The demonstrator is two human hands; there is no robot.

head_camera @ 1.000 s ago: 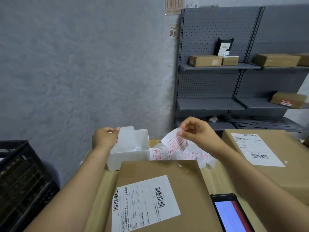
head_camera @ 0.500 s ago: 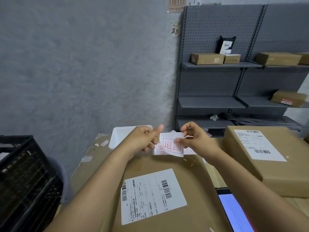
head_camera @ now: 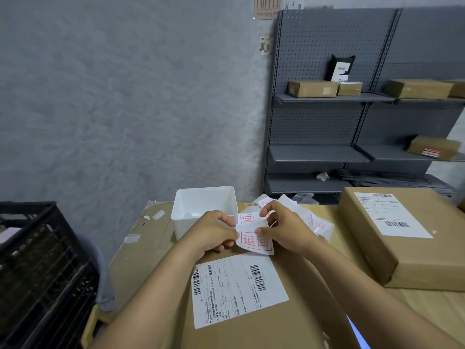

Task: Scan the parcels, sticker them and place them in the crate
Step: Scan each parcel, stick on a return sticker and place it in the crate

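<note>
Both hands pinch sticker (head_camera: 255,240): left hand (head_camera: 214,233) on left edge, right hand (head_camera: 284,226) on top. Parcel (head_camera: 251,298) directly below, bare cardboard above its label (head_camera: 236,289).

We are in a parcel storeroom or small shipping depot. At the right of the frame grey pegboard shelving (head_camera: 327,127) carries brown cardboard boxes (head_camera: 312,88). On the wooden table (head_camera: 427,308) in the lower half lie parcels with barcode labels (head_camera: 234,288), and a black plastic crate (head_camera: 37,268) stands at lower left.
</note>
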